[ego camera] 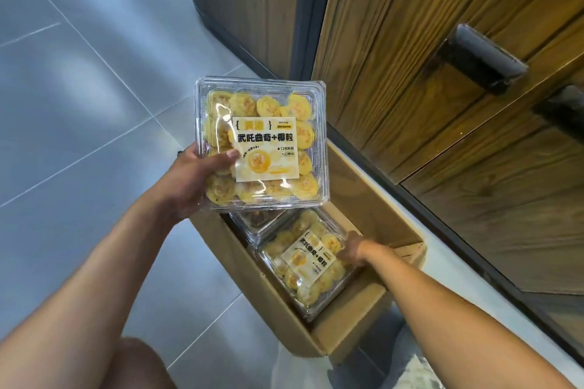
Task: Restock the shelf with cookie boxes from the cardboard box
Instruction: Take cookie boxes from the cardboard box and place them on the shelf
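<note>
Lifting cookie box [262, 142] above cardboard box [278, 309]: left hand [192, 180] pinches its left edge, thumb on lid. Right hand [354, 251] touches second cookie box [309, 265] inside, by right wall; grasp unclear. Best: hold lid shut, keep level.

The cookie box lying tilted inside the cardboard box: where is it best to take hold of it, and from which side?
Take the tilted cookie box by its projecting rim on the right edge, coming from above right, where the right hand is. There is room there; on the left the cardboard box wall stands close.
</note>
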The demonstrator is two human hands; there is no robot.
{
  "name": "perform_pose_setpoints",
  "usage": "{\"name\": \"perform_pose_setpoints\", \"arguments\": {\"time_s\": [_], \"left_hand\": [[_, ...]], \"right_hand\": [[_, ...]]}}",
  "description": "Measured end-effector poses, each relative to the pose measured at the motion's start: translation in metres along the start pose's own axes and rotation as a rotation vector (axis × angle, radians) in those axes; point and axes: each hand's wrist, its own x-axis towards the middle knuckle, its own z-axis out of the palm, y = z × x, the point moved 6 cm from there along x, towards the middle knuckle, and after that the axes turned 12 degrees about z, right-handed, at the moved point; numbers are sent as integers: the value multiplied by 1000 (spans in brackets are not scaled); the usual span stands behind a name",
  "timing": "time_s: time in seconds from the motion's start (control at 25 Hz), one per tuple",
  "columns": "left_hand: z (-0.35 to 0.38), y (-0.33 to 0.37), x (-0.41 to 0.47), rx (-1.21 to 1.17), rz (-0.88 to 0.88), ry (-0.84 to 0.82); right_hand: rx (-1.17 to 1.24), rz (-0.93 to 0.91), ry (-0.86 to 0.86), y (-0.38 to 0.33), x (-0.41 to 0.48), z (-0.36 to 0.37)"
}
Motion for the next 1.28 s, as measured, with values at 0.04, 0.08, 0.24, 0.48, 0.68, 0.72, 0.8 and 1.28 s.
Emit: {"name": "perform_pose_setpoints", "arguments": {"time_s": [0.04, 0.08, 0.24, 0.48, 0.68, 0.72, 0.8, 1.28], "left_hand": [[-2, 0, -1, 5, 3, 4], [-4, 2, -2, 8, 13, 10], [-12, 4, -5, 18, 39, 18], [-13, 4, 0, -2, 37, -12], [-9, 3, 8, -33, 33, -3], [-8, 4, 10, -34, 33, 4], [-7, 4, 13, -37, 35, -6], [3, 16, 4, -6, 5, 78]], "right_hand": [[-14, 32, -14, 1, 7, 7], [-28, 53, -18, 1, 13, 10], [-84, 52, -56, 2, 6, -1], [513, 114, -240, 30, -28, -23], [1324, 149, -363, 4, -70, 1], [1462, 158, -359, -7, -74, 10], [1602, 185, -359, -32, -74, 36], [1609, 256, -232, -1, -82, 35]]}}
